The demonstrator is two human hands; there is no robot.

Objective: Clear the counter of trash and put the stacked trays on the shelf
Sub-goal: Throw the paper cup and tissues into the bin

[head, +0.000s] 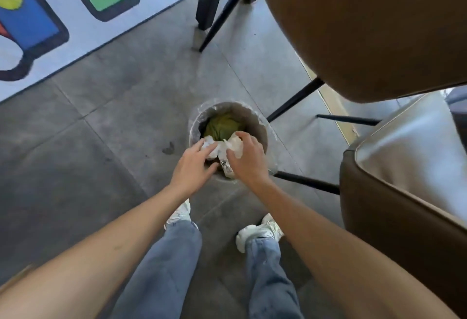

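Note:
A small round trash bin [255,121] lined with a clear bag stands on the grey floor straight below me, with green waste at its bottom. Both hands are over its near rim. My left hand [193,164] and my right hand [246,158] together hold a bundle of crumpled white paper trash [222,148] above the bin's opening. A printed wrapper hangs down between the two hands. The counter, the trays and the shelf are not in view.
Two brown padded chairs [374,30] with thin black legs [293,100] crowd the right side, one leg right beside the bin. A colourful rug [75,15] lies at the upper left. My jeans and white shoes [255,235] are just behind the bin.

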